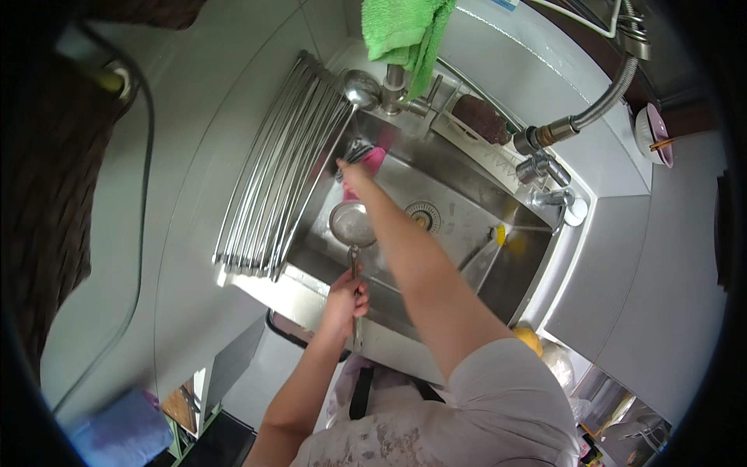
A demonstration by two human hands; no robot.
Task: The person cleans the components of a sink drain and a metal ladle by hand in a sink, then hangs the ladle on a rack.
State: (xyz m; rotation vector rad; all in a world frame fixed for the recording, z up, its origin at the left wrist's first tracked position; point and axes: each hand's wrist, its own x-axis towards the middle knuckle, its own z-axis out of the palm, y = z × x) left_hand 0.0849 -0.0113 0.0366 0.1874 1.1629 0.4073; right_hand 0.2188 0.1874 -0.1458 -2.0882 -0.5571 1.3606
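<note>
My left hand [345, 298] grips the handle of a round metal strainer [352, 224] and holds it over the steel sink [467, 233]. My right hand [352, 174] reaches across to the sink's far left corner. Its fingers close on a pink cloth [373, 159], right next to a dark scrubber [356, 149]. My right forearm passes above the strainer's bowl.
A metal roll-up rack [272, 187] lies on the counter left of the sink, with a ladle [360, 89] resting on it. A green towel [405, 31] hangs over the tap. A flexible hose [599, 101], a yellow item [502, 233] and a bowl [652, 134] are to the right.
</note>
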